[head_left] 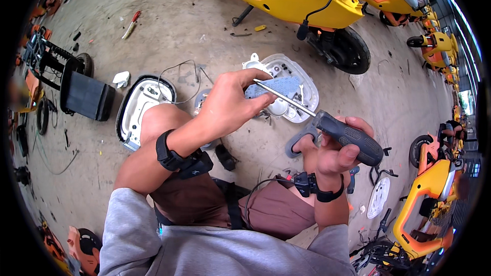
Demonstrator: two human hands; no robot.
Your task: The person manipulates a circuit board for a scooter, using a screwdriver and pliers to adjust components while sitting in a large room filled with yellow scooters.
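A screwdriver (353, 138) with a dark grey grip and a long metal shaft slants up to the left in front of me. Its handle rests in my right hand (340, 156), the fingers curled around it from below. My left hand (225, 99) is closed at the far end of the shaft, thumb and fingers around the tip. Whether a small screw sits there too cannot be made out. Just beyond lies a blue speckled piece (286, 86), over a white plastic shell (309, 79) holding small loose parts.
Another white shell with a black rim (123, 117) lies by my left knee, with a thin cable (179, 66) beside it. A yellow scooter (317, 0) stands ahead, a black box-shaped part (84, 92) at left. A red-handled tool (135, 16) lies farther off.
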